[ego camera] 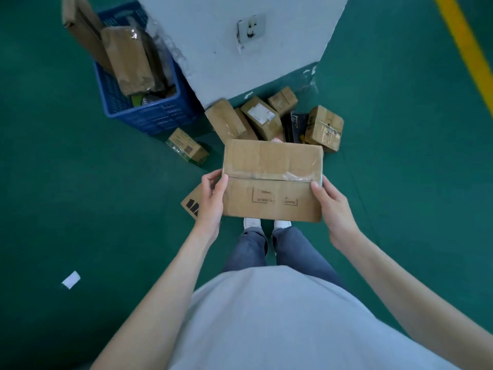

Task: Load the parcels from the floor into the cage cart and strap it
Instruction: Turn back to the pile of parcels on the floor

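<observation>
While a person in a grey T-shirt and blue jeans stands on a green floor (53, 196), both hands hold a flat brown cardboard parcel (272, 180) sealed with clear tape, raised in front of the body above the white shoes. The left hand (210, 198) grips the parcel's left edge, thumb on top and fingers curled beneath; the right hand (330, 201) grips the right edge the same way. Beyond the parcel, a cluster of small brown cardboard boxes (266, 118) and a black box (297, 126) lie on the floor at the foot of a white pillar (213, 36) bearing a wall socket (250, 29). A blue perforated plastic crate (149, 113), left of the pillar, holds tall cardboard packages. One small printed box (186, 146) sits just in front of the crate, another (193, 204) lies partly hidden under the left hand.
</observation>
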